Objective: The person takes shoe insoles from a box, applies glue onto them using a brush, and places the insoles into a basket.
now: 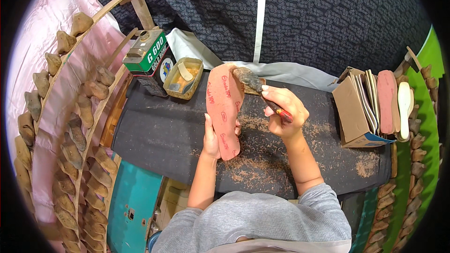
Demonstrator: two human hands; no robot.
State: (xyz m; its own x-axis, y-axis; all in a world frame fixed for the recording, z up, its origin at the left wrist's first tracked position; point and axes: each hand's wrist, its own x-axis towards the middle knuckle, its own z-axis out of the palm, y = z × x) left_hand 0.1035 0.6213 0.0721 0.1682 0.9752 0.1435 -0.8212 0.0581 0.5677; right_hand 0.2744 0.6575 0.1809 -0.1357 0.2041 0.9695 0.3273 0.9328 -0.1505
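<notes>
Insole (222, 112), pink with red print, is held up over the dark table (154, 122), its narrow end toward the person. The left hand (213, 139) clasps it there, thumb along one edge, fingertips showing at the other. The right hand (286, 111) pinches a brush (250, 79), bristles against the insole's wide far end. Shavings (258, 164) litter the table; a can (149, 61) and tub (182, 93) stand left, a cardboard box (349, 112) right

A shoemaking workshop: shoe lasts (71, 152) line nine o'clock and, apparently, the blurred edge at four; a carton (347, 112) of sole-shaped pieces (386, 103) stands at three; brown shavings (251, 166) litter the cloth-covered bench (154, 126) at five.
</notes>
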